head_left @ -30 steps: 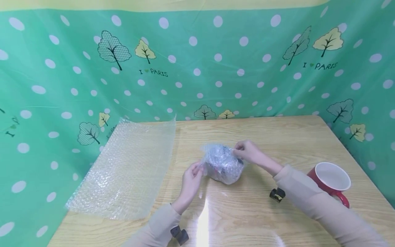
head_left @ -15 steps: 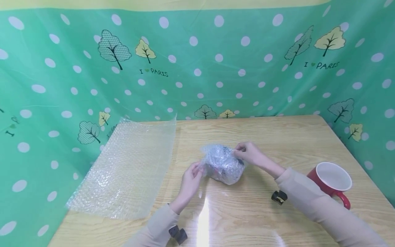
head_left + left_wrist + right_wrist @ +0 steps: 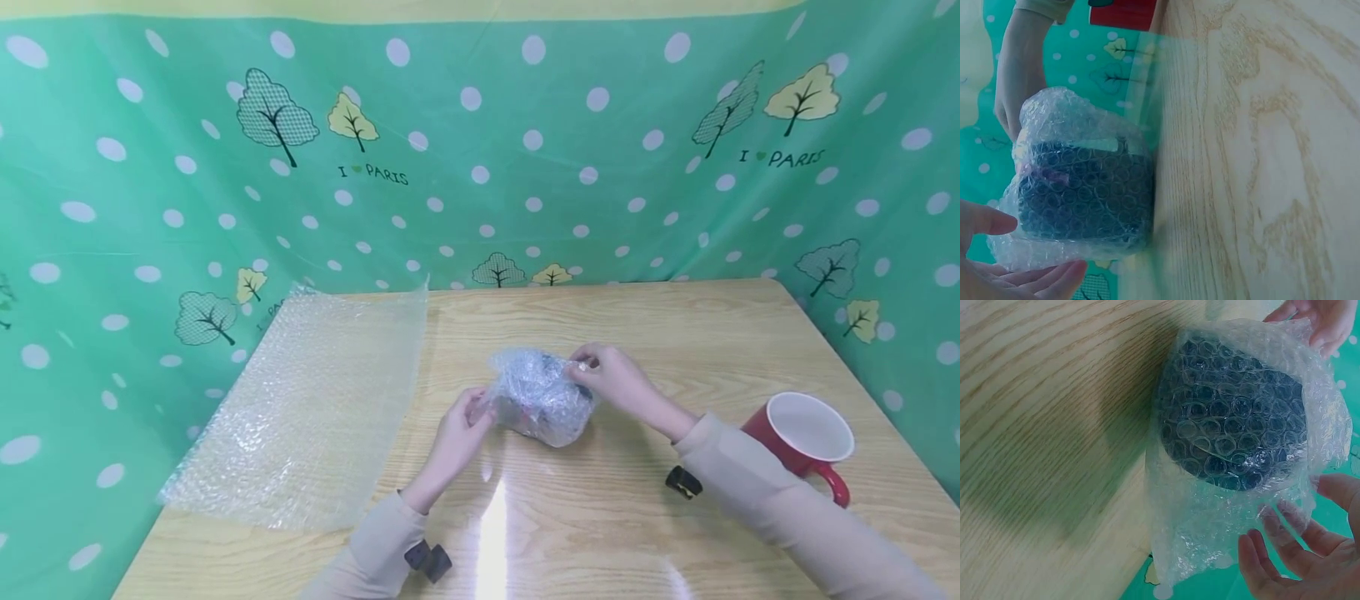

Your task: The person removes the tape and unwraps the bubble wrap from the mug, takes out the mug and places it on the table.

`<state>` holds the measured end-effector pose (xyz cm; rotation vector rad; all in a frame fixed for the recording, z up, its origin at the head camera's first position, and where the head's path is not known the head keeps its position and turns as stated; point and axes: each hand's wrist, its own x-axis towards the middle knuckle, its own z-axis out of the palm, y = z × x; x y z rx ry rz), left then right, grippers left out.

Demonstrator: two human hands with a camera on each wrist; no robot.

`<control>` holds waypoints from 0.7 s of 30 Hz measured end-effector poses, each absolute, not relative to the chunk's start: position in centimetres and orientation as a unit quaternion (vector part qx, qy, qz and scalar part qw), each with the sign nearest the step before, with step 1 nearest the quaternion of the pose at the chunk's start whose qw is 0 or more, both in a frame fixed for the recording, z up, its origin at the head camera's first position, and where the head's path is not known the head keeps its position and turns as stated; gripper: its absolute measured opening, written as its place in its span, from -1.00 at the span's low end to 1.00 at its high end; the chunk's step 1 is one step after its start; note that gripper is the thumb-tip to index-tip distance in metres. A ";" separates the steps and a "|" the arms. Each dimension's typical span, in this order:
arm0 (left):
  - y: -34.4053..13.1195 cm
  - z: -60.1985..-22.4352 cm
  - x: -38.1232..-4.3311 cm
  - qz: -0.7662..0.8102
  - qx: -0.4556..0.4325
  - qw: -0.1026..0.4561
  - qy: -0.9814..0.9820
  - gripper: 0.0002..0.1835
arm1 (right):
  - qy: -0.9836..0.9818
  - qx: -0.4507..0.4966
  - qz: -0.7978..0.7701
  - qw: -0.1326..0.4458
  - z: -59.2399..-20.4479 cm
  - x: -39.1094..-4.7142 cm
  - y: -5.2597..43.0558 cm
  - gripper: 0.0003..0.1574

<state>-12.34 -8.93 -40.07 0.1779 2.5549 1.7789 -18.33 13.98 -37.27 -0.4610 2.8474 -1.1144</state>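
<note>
Here, a dimpled, bubble-wrapped bundle (image 3: 542, 400)

One each: bundle (image 3: 543, 406), sheet (image 3: 315, 408), mug (image 3: 801, 442)

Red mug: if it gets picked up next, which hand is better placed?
Probably the right hand: the red mug stands beside the right sleeve, while the left hand is across the wrapped bundle from it.
</note>
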 end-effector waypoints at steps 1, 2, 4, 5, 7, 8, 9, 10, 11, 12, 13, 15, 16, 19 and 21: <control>-8.8 -39.6 -12.2 0.569 0.057 0.010 0.820 -0.62 | 0.922 -0.150 -0.356 0.017 -37.3 -18.2 13.9 -0.63; -8.8 -39.6 -12.2 0.567 0.060 0.005 0.821 -0.61 | 0.925 -0.153 -0.347 0.004 -37.3 -18.2 13.9 -0.63; -8.8 -39.4 -12.1 0.563 0.063 -0.004 0.824 -0.61 | 0.928 -0.162 -0.335 -0.019 -37.3 -18.0 13.8 -0.64; -8.8 -39.4 -12.1 0.564 0.064 -0.008 0.823 -0.60 | 0.929 -0.170 -0.328 -0.032 -37.4 -18.0 13.7 -0.64; -8.9 -40.2 -12.5 0.557 0.072 -0.024 0.827 -0.59 | 0.930 -0.180 -0.316 -0.051 -37.5 -17.8 13.7 -0.64; -9.0 -40.6 -12.7 0.555 0.076 -0.032 0.828 -0.58 | 0.931 -0.183 -0.311 -0.060 -37.5 -17.7 13.7 -0.63; -9.0 -40.6 -12.8 0.554 0.076 -0.038 0.829 -0.58 | 0.932 -0.185 -0.306 -0.066 -37.5 -17.6 13.7 -0.63; -8.9 -40.5 -12.9 0.551 0.077 -0.043 0.830 -0.57 | 0.933 -0.185 -0.302 -0.070 -37.6 -17.5 13.7 -0.62; -9.0 -41.0 -13.2 0.542 0.081 -0.053 0.835 -0.56 | 0.933 -0.185 -0.298 -0.074 -37.6 -17.5 13.7 -0.62; -9.0 -41.3 -13.4 0.532 0.082 -0.062 0.840 -0.54 | 0.934 -0.184 -0.297 -0.075 -37.6 -17.4 13.7 -0.61; -8.9 -41.3 -13.5 0.524 0.083 -0.069 0.845 -0.53 | 0.934 -0.186 -0.295 -0.078 -37.6 -17.4 13.7 -0.61; -8.9 -41.3 -13.5 0.513 0.089 -0.084 0.850 -0.51 | 0.933 -0.191 -0.292 -0.086 -37.7 -17.4 13.7 -0.61; -8.8 -41.2 -13.6 0.506 0.094 -0.090 0.853 -0.50 | 0.932 -0.194 -0.292 -0.089 -37.7 -17.4 13.6 -0.62; -8.7 -41.1 -13.6 0.491 0.119 -0.111 0.856 -0.48 | 0.928 -0.205 -0.294 -0.100 -37.9 -17.4 13.5 -0.64; -8.7 -41.0 -13.7 0.472 0.146 -0.130 0.859 -0.49 | 0.924 -0.215 -0.296 -0.110 -38.0 -17.3 13.5 -0.65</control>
